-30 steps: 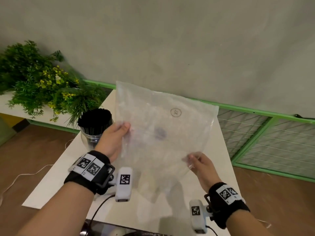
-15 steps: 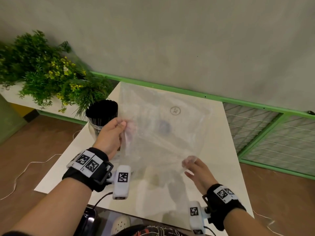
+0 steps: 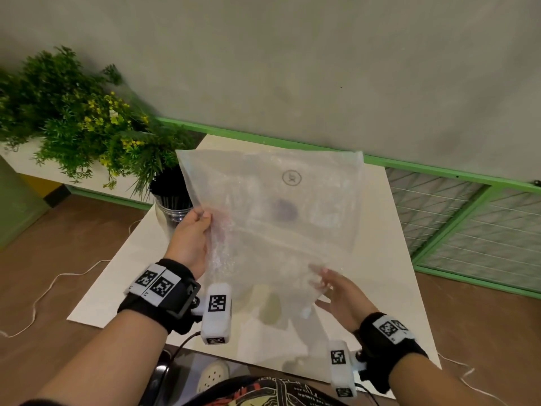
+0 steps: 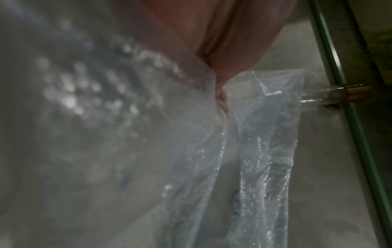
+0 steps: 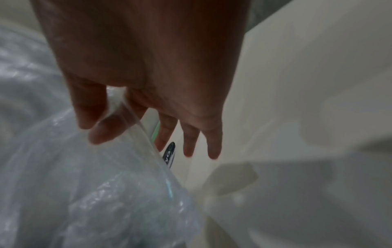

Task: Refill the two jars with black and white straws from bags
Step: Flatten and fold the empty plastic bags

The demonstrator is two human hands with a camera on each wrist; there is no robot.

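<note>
R hand (image 3: 336, 291) has let go of the bag (image 3: 272, 224), fingers now spread beside its lower edge; L hand (image 3: 190, 238) pinches its left side above tabletop (image 3: 389, 288). Bag looks empty, black-straw jar (image 3: 172, 200) full at far-left corner.

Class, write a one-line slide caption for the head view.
Left hand grips an empty clear plastic bag above the white table; right hand touches its lower edge.
</note>
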